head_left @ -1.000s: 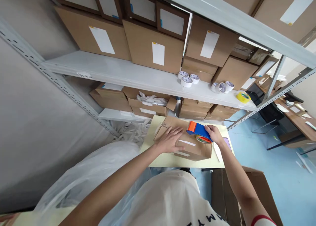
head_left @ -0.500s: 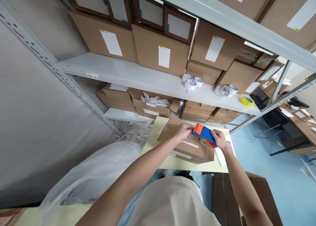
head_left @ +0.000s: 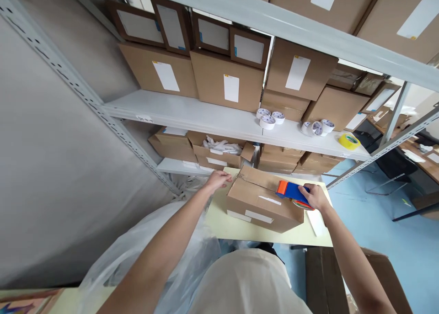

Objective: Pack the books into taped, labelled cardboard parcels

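My right hand point(head_left: 314, 196) is wrapped round a blue and orange tape dispenser point(head_left: 291, 190), held at the right part of a cardboard box point(head_left: 264, 202). A roll of tape shows under its blue body. My left hand point(head_left: 218, 180) is just off the box's left end, fingers pinched together. What they hold, if anything, is too small to make out. The box lies on a pale yellow table point(head_left: 219, 222), a seam running along its top and white labels on its near side. Whether clear tape spans from the dispenser to my left hand, I cannot tell.
Behind the table stands a grey metal shelf point(head_left: 206, 115) with cardboard boxes, white tape rolls point(head_left: 267, 122) and a yellow roll point(head_left: 349, 141). Clear plastic sheeting point(head_left: 164, 254) bulges at the left. An open brown carton point(head_left: 325, 277) is below right. A white sheet point(head_left: 317, 222) lies beside the box.
My left hand has moved away from the dispenser's orange end to beyond the box's left end. My right hand still grips the dispenser over the right side. The camera view has shifted slightly.
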Tool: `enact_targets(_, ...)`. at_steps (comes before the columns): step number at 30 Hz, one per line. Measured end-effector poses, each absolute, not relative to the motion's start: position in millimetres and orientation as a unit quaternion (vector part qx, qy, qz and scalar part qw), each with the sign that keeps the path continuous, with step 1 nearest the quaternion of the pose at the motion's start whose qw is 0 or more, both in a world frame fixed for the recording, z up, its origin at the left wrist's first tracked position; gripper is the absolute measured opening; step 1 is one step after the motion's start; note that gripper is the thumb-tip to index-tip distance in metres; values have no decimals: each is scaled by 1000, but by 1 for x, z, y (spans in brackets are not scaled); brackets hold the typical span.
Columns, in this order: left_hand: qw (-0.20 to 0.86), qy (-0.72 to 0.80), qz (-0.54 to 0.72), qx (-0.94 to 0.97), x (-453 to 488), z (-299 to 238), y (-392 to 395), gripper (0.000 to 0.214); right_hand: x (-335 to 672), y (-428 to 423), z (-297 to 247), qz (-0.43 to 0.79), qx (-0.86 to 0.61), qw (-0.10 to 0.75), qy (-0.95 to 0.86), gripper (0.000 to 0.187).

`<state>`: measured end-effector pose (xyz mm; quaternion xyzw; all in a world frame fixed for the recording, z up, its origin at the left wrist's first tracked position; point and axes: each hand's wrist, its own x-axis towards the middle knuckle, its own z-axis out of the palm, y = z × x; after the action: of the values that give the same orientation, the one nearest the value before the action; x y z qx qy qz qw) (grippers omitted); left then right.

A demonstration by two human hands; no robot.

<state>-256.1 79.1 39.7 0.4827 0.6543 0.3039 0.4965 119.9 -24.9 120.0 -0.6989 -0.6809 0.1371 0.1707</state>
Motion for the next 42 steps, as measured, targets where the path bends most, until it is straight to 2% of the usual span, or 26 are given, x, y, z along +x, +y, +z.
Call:
enact_targets(6, 404, 687, 260, 545, -247, 24, 73, 24, 118, -29, 117, 132, -696, 183, -682, 54)
enact_targets(10, 333, 702, 271, 568, -249, 18, 70, 64, 117, -34, 115, 141, -701, 190, -673, 52)
enact_targets(13, 340, 643, 301, 617, -240, 8, 66, 67, 116, -36, 115, 147, -703, 193, -669, 49)
enact_targets(17, 371, 591, 250, 671, -227, -1, 57, 75, 118, -37, 116, 147, -704, 192, -668, 48)
enact_targets(20, 255, 574, 218, 747, -223, 6, 53, 86, 122, -37, 115, 158, -701, 194, -668, 48)
enact_targets(22, 159, 520, 193, 817, -220, 14, 52, 93, 125, -36, 115, 165, -697, 196, -670, 48)
enact_targets(24, 109, 462, 153, 866, -216, 20, 52, 94, 125, -34, 115, 178, -688, 194, -676, 47)
enact_targets(30, 85, 436, 113, 889, -213, 13, 54, 99, 131, -23, 125, 187, -657, 183, -707, 46)
enact_targets(34, 65, 445, 94, 888, -217, 8, 56, 104, 180, -33, 125, 188, -664, 173, -703, 47)
enact_targets(37, 54, 442, 71, 893, -218, 10, 59, 106, 225, -51, 105, 208, -675, 160, -690, 47)
enact_targets(42, 33, 467, 9, 884, -214, 22, 58, 106, 251, -62, 55, 249, -669, 199, -672, 48)
